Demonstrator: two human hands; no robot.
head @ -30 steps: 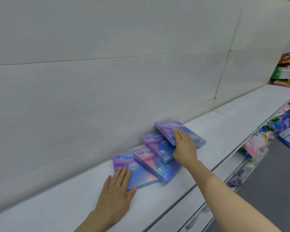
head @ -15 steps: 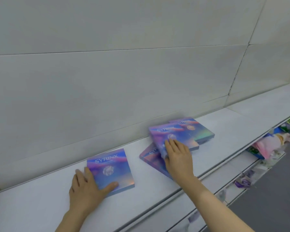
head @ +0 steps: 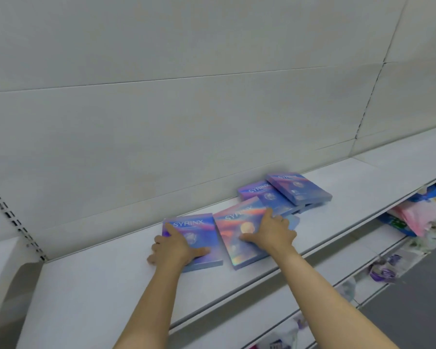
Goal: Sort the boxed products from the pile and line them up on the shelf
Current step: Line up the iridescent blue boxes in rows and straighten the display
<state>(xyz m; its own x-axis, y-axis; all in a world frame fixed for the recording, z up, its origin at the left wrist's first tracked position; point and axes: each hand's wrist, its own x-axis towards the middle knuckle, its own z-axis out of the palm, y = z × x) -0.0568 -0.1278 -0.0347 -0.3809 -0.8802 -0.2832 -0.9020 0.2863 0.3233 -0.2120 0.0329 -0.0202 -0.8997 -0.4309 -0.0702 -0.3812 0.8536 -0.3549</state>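
Pale panelled back wall (head: 186,109) rises behind the white shelf (head: 111,285); grey floor (head: 413,311) lies lower right.

A shop aisle is showing here: long white retail shelving (head: 363,187) is running along a panelled back wall (head: 186,109). Packaged goods (head: 413,217), blurred, seem to be lying piled on lower shelves.
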